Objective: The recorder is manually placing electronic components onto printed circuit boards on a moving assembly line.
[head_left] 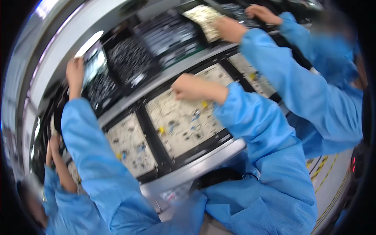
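My left hand (75, 75) is raised at the far left, fingers curled against the edge of a shiny, plastic-looking piece (95, 62). That piece glares with reflected light above a black bin of small dark parts (101, 89). Over the middle circuit board (176, 145), my right hand (192, 88) is closed in a pinch. Whatever its fingertips hold, if anything, is hidden or too small to name. The pale board lies in a black frame (147, 125) and carries small dark, blue and yellow components.
Similar boards lie on the left (131, 145) and right (250, 74). Behind run bins of dark parts (127, 58), grey strips (168, 33) and pale pieces (201, 17). A co-worker's blue sleeve (290, 78) reaches in from the right; another person (66, 192) is at left.
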